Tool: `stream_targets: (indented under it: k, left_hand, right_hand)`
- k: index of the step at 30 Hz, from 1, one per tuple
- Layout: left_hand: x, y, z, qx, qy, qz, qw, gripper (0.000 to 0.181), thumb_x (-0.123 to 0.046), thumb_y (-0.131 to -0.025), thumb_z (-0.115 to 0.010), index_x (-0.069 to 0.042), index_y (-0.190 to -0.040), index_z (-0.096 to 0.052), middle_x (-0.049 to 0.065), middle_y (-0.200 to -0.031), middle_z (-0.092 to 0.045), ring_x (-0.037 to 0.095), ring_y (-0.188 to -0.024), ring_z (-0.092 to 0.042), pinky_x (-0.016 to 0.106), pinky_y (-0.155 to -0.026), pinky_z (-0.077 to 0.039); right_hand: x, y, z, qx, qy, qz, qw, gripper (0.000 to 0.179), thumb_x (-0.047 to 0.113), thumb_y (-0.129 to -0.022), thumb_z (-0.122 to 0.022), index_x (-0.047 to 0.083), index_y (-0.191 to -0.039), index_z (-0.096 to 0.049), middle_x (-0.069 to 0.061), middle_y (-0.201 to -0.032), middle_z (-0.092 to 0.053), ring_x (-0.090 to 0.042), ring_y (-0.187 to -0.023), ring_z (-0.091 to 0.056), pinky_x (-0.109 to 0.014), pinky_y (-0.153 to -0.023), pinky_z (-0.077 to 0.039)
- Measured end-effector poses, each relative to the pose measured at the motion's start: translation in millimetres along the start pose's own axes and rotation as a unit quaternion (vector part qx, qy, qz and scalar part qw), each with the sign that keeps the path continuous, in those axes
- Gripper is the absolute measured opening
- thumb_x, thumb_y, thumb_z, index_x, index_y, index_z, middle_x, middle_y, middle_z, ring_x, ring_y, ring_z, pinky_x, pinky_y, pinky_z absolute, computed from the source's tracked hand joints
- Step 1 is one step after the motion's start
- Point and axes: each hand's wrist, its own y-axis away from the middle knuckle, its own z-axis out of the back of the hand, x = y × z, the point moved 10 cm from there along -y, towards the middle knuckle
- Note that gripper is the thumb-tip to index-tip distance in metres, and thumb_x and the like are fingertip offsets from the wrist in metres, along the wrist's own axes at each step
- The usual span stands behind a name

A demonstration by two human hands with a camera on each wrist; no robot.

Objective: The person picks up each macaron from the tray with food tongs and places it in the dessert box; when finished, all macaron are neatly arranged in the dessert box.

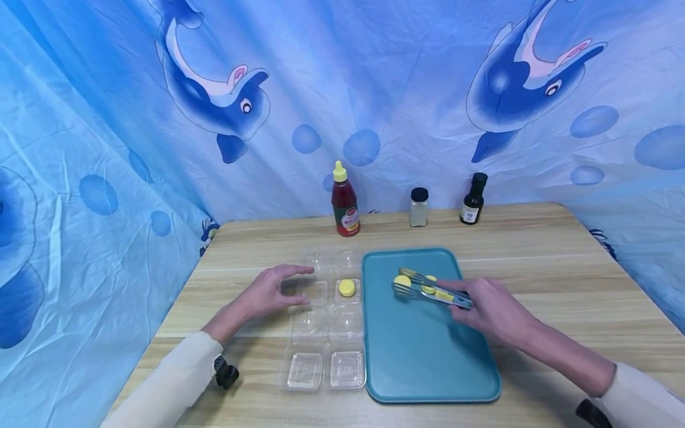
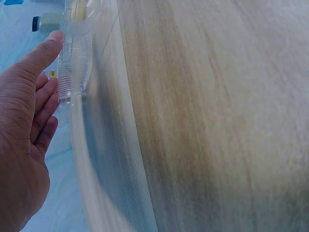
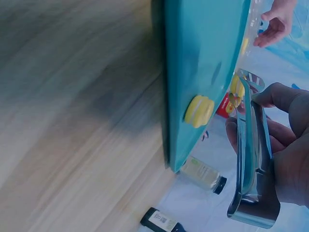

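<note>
My right hand [image 1: 495,309] holds metal tongs [image 3: 258,179] over the teal tray [image 1: 423,356]. Between the tong tips sits a yellow macaron [image 1: 402,280], close over the tray. A second yellow macaron [image 3: 199,111] lies on the tray, partly covered by the tongs in the head view. To the tray's left stand clear plastic boxes [image 1: 305,368] with several square compartments. One compartment bears another yellow macaron [image 1: 346,288]. My left hand [image 1: 270,290] is at the boxes' left side, thumb and fingers spread apart, holding nothing; its thumb tip overlaps the plastic edge in the left wrist view.
Along the table's back edge stand a red sauce bottle [image 1: 345,205] with a yellow cap, a small jar [image 1: 419,208] with a black lid and a dark bottle [image 1: 473,202]. A blue dolphin-print curtain [image 1: 342,89] hangs behind the wooden table [image 1: 567,279].
</note>
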Motion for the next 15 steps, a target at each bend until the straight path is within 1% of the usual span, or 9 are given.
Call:
stream_targets:
  k: [3, 5, 10, 11, 13, 15]
  left_hand:
    - [-0.2, -0.3, -0.2, 0.002, -0.002, -0.001, 1.0, 0.073, -0.035, -0.083, -0.093, -0.016, -0.147, -0.064, 0.003, -0.148, -0.064, 0.03, -0.139, -0.057, 0.053, -0.119, -0.042]
    - [-0.1, -0.5, -0.4, 0.003, -0.005, 0.0, 1.0, 0.072, -0.035, -0.083, -0.093, -0.017, -0.147, -0.064, 0.003, -0.148, -0.064, 0.03, -0.139, -0.056, 0.053, -0.12, -0.042]
    - [0.2, -0.9, -1.0, 0.006, -0.01, 0.004, 0.9999, 0.073, -0.035, -0.084, -0.092, -0.016, -0.147, -0.064, 0.004, -0.148, -0.063, 0.031, -0.14, -0.056, 0.055, -0.119, -0.042]
    - [0.1, -1.0, -1.1, 0.007, -0.01, 0.005, 0.9999, 0.073, -0.035, -0.084, -0.092, -0.016, -0.147, -0.063, 0.004, -0.149, -0.063, 0.031, -0.14, -0.056, 0.055, -0.119, -0.042]
    - [-0.2, -1.0, -1.4, 0.009, -0.01, 0.008, 0.9999, 0.073, -0.034, -0.084, -0.093, -0.016, -0.147, -0.063, 0.005, -0.149, -0.063, 0.031, -0.14, -0.056, 0.055, -0.119, -0.042]
    - [-0.6, -0.8, -1.6, 0.011, -0.011, 0.011, 0.9998, 0.072, -0.033, -0.084, -0.093, -0.015, -0.147, -0.064, 0.005, -0.149, -0.063, 0.031, -0.14, -0.056, 0.055, -0.119, -0.042]
  right_hand:
    - [7, -5.4, -2, 0.002, -0.004, 0.004, 1.0, 0.052, 0.001, -0.09, -0.077, 0.005, -0.141, -0.069, 0.003, -0.062, -0.05, -0.009, -0.045, -0.041, -0.021, -0.04, -0.037]
    - [13, -10.1, -2, 0.002, -0.003, 0.012, 0.9999, 0.052, 0.002, -0.09, -0.077, 0.006, -0.141, -0.069, 0.003, -0.064, -0.055, -0.009, -0.044, -0.041, -0.021, -0.04, -0.037]
    - [32, -23.7, -5, 0.003, 0.001, 0.038, 0.9993, 0.051, 0.003, -0.091, -0.077, 0.009, -0.141, -0.07, 0.005, -0.06, -0.05, -0.009, -0.043, -0.039, -0.021, -0.04, -0.034]
    - [35, -26.4, -6, 0.006, -0.001, 0.042, 0.9991, 0.051, 0.003, -0.092, -0.077, 0.009, -0.142, -0.069, 0.005, -0.057, -0.045, -0.009, -0.042, -0.039, -0.021, -0.04, -0.033]
    - [43, -31.7, -10, 0.01, -0.008, 0.049, 0.9987, 0.051, 0.004, -0.092, -0.077, 0.01, -0.142, -0.069, 0.006, -0.055, -0.041, -0.009, -0.042, -0.038, -0.021, -0.04, -0.033]
    - [50, -36.8, -15, 0.015, -0.017, 0.058, 0.9981, 0.051, 0.005, -0.093, -0.077, 0.009, -0.143, -0.069, 0.007, -0.057, -0.042, -0.008, -0.042, -0.039, -0.02, -0.041, -0.033]
